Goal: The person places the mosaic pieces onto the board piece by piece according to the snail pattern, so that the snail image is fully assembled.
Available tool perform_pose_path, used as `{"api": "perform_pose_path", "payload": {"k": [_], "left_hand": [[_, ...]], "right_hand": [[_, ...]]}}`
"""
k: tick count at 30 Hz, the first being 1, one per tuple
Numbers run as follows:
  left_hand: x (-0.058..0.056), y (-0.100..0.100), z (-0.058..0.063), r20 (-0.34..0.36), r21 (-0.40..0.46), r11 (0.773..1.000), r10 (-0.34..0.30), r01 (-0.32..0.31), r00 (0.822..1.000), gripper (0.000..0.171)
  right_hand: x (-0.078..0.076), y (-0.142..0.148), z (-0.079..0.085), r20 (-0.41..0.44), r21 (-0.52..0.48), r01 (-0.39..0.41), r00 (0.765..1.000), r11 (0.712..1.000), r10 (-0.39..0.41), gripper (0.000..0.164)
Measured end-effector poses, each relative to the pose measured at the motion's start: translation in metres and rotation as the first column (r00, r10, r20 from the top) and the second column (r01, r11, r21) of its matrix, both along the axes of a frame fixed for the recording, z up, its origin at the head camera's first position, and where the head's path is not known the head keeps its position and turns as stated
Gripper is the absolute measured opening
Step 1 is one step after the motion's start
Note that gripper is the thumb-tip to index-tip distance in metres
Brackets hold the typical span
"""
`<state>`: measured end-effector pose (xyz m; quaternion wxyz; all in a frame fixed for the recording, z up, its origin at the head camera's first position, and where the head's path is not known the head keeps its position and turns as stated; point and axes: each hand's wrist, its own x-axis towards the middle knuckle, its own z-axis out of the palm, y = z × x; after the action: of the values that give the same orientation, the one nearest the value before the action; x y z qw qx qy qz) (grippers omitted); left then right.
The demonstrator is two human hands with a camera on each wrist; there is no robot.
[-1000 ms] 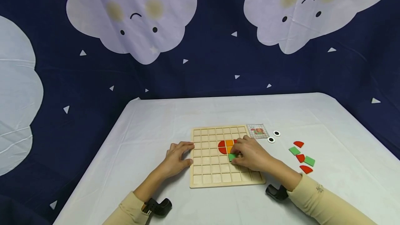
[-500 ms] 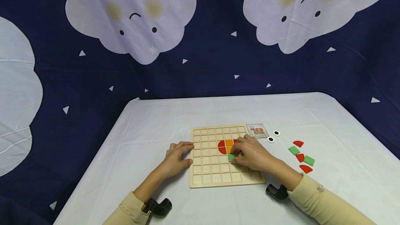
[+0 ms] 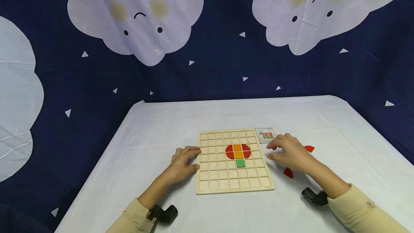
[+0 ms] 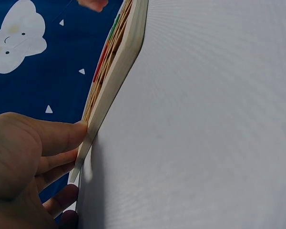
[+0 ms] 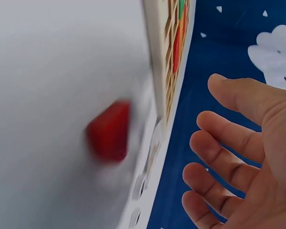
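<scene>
A wooden grid board lies on the white table. Red quarter-round pieces, orange squares and one green square sit in its cells. My left hand rests against the board's left edge, thumb and fingertips touching it; the left wrist view shows the thumb on the rim. Off the right edge, my right hand hovers with loosely bent fingers and nothing between them. Below it lies a red piece, blurred in the right wrist view.
A small picture card touches the board's upper right corner. Another red piece shows past my right hand, which hides other loose pieces. White discs with dark centres appear in the right wrist view. A dark blue cloud-printed cloth hangs behind.
My right hand has let go of the green square, left it on the board and moved right. Red pieces it covered now show. My left hand has stayed put.
</scene>
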<state>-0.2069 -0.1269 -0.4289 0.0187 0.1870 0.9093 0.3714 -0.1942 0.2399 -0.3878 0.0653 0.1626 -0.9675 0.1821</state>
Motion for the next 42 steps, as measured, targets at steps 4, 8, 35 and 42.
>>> {"api": "perform_pose_path", "payload": {"k": [4, 8, 35, 42], "left_hand": [[0.000, 0.000, 0.000, -0.003, -0.004, 1.000, 0.000, 0.000, 1.000, 0.047], [0.000, 0.000, 0.000, -0.003, -0.003, 1.000, 0.001, -0.001, 1.000, 0.047], [0.001, 0.000, 0.001, -0.009, -0.012, 1.000, -0.002, 0.002, 1.000, 0.047], [0.001, 0.001, 0.001, -0.001, -0.006, 1.000, -0.004, 0.004, 1.000, 0.047]], "right_hand": [[0.013, 0.017, -0.001, 0.011, 0.010, 0.038, 0.999, 0.999, -0.038, 0.022], [0.024, 0.029, -0.008, 0.009, 0.042, 0.050, 0.999, 0.998, -0.051, 0.022], [0.042, 0.035, -0.024, -0.081, 0.102, -0.006, 0.997, 0.995, 0.015, 0.019], [0.036, 0.024, -0.018, -0.106, 0.099, -0.013, 0.994, 0.995, 0.023, 0.019]]}}
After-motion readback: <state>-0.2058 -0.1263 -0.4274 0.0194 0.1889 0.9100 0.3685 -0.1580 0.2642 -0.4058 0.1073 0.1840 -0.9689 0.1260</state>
